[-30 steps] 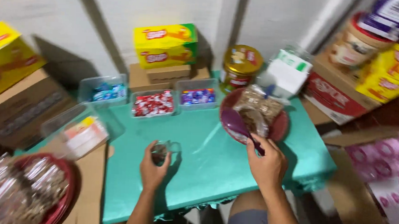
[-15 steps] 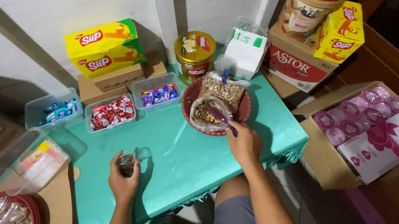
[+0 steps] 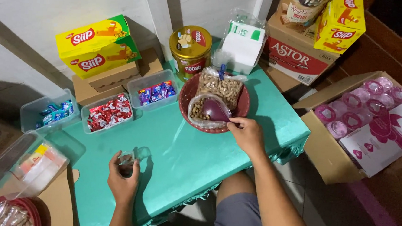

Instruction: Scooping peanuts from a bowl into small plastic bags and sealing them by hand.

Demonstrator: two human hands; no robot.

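A small clear cup [image 3: 127, 158] sits on the teal bench [image 3: 175, 148], the left hand [image 3: 123, 180] with fingers curled around it. The right hand [image 3: 247, 134] pinches a maroon scoop [image 3: 216, 110] dipped in a bag of peanuts [image 3: 201, 110] inside the red basket [image 3: 241, 108], beside another peanut bag [image 3: 221, 87]. Behind, tubs hold red candies [image 3: 108, 114], purple candies [image 3: 156, 91] and blue ones [image 3: 54, 113]. Half a second ago the scoop lay deeper; now its bowl lifts.

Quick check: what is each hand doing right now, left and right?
Left hand: closed around a small clear cup on the teal table.
Right hand: pinching a purple scoop in the nut bag.
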